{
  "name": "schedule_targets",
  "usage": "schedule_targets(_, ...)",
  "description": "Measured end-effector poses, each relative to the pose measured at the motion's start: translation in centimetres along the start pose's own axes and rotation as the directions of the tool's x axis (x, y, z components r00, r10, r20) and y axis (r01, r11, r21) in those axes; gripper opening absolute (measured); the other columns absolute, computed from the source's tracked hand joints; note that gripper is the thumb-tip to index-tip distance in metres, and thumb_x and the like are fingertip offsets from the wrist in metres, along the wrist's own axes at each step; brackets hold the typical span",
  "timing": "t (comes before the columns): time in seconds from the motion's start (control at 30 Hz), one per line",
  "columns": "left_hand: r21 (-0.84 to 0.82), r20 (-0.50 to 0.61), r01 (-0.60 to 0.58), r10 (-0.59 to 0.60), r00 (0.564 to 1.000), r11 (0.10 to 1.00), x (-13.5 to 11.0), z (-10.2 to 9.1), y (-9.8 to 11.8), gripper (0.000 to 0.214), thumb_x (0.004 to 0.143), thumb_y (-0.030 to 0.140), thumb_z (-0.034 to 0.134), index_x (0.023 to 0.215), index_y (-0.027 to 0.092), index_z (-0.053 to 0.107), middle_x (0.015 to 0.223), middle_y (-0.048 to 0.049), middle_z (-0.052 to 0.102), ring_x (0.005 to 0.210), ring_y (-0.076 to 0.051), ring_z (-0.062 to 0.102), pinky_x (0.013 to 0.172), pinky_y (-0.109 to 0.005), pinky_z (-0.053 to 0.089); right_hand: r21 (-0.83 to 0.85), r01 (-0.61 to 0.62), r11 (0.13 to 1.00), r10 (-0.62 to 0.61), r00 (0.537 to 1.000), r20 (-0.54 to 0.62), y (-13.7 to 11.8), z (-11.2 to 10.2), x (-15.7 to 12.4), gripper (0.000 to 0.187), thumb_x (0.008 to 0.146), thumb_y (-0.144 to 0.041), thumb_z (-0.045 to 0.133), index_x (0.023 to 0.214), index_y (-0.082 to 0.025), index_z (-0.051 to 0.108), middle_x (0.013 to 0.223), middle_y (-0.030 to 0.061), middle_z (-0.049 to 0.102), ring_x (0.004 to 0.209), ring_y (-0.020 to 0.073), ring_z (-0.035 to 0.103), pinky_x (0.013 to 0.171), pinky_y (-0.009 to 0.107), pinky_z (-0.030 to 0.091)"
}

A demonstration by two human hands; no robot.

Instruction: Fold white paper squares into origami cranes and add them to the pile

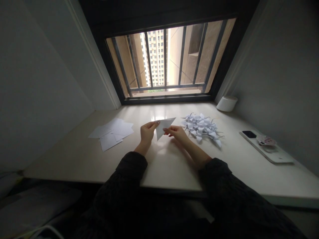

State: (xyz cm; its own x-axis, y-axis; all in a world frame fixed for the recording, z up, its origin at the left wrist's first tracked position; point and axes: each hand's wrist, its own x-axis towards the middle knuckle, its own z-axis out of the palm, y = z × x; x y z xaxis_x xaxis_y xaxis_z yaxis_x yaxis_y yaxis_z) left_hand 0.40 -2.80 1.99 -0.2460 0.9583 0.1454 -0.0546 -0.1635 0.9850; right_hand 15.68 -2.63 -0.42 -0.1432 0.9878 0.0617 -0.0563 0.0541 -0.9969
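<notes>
A white sheet of paper folded into a triangle point(163, 126) is held up above the pale desk point(169, 166) between both hands. My left hand point(147, 131) pinches its left edge with thumb and fingers closed. My right hand point(176, 132) pinches its lower right edge. Both arms wear dark sleeves. To the right of my right hand lies a heap of several folded white paper cranes point(202, 128).
Several flat white paper sheets point(111, 133) lie scattered at the left. A white round container point(227, 103) stands by the barred window point(166, 59). A white tablet with a phone point(249, 134) and a small pink object point(267, 140) lies at the right near the wall.
</notes>
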Motion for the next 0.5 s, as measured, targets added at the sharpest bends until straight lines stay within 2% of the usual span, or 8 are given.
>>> schedule_targets(0.13, 0.007, 0.055, -0.043, 0.042, 0.998, 0.999, 0.18, -0.16, -0.03, 0.029, 0.062, 0.04, 0.077, 0.081, 0.018, 0.076, 0.082, -0.0067, 0.073, 0.077, -0.019, 0.063, 0.072, -0.03, 0.046, -0.086, 0.046, 0.995, -0.049, 0.998, -0.031, 0.29, -0.19, 0.06, 0.036, 0.058, -0.052, 0.074, 0.059, -0.017, 0.069, 0.064, 0.0054, 0.07, 0.059, 0.0142, 0.057, 0.057, 0.026, 0.042)
schedule_targets(0.23, -0.038, 0.057, -0.034, 0.036, 0.998, 0.999, 0.14, -0.07, -0.02, 0.04, 0.063, 0.039, 0.077, 0.096, 0.018, 0.073, 0.085, -0.0069, 0.073, 0.078, -0.019, 0.064, 0.074, -0.03, 0.047, -0.103, 0.071, 0.992, -0.077, 0.995, -0.061, 0.55, -0.26, 0.18, 0.035, 0.057, -0.052, 0.075, 0.058, -0.018, 0.07, 0.062, 0.0053, 0.07, 0.059, 0.0142, 0.057, 0.059, 0.027, 0.042)
schedule_targets(0.33, -0.101, 0.132, -0.022, 0.035, 0.991, 0.995, -0.06, 0.16, -0.27, 0.055, 0.062, 0.039, 0.078, 0.111, 0.018, 0.067, 0.09, -0.0073, 0.073, 0.079, -0.018, 0.065, 0.075, -0.031, 0.047, -0.084, 0.064, 0.994, -0.072, 0.994, -0.086, 0.61, -0.31, 0.29, 0.035, 0.057, -0.053, 0.074, 0.058, -0.018, 0.07, 0.062, 0.0051, 0.07, 0.06, 0.0146, 0.058, 0.057, 0.027, 0.043)
schedule_targets(0.43, -0.045, 0.259, 0.003, 0.009, 0.966, 0.999, -0.29, 0.3, -0.78, 0.046, 0.06, 0.043, 0.079, 0.097, 0.016, 0.072, 0.086, -0.0075, 0.073, 0.078, -0.02, 0.065, 0.074, -0.031, 0.047, -0.028, 0.07, 0.997, -0.073, 0.987, -0.143, 0.61, -0.36, 0.34, 0.035, 0.058, -0.054, 0.073, 0.058, -0.019, 0.069, 0.064, 0.0053, 0.07, 0.062, 0.0154, 0.06, 0.058, 0.026, 0.044)
schedule_targets(0.5, 0.059, 0.286, 0.008, -0.025, 0.958, 0.998, -0.41, 0.27, -1.0, 0.038, 0.06, 0.046, 0.077, 0.082, 0.015, 0.074, 0.078, -0.0076, 0.072, 0.075, -0.021, 0.065, 0.071, -0.031, 0.046, 0.009, 0.073, 0.997, -0.07, 0.984, -0.165, 0.68, -0.4, 0.35, 0.034, 0.058, -0.053, 0.073, 0.059, -0.019, 0.068, 0.065, 0.005, 0.07, 0.064, 0.0156, 0.061, 0.058, 0.026, 0.044)
